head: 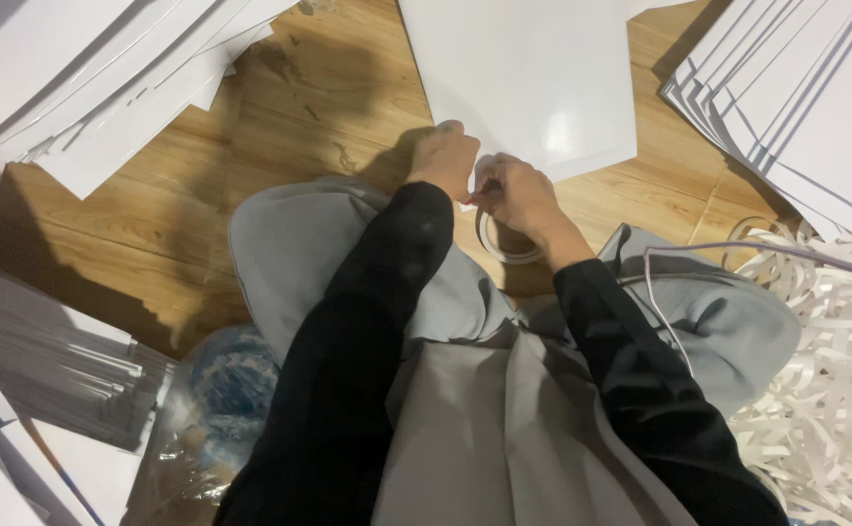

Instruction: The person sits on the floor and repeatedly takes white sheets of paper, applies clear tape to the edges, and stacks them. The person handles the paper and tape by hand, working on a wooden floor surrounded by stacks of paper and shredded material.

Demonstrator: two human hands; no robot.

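White glossy card sheet (528, 78) lies on the wooden plank floor (329, 88), its near corner pinched in the left hand (444, 161). The right hand (518, 195) grips a clear tape roll (506, 244) hanging at its wrist. Tape could go on crooked or wrinkle if that slick corner slides. The sheet looks flat, stiff and shiny, stacked white sheets (796, 88) just beside it.

Packaging in view: 1 plastic bag

1 crumpled, clear plastic bag (214, 409) lies on the wooden floor at lower left, beside the seated person's knee, its blue and white contents showing through. No labels, signs or screens are visible.
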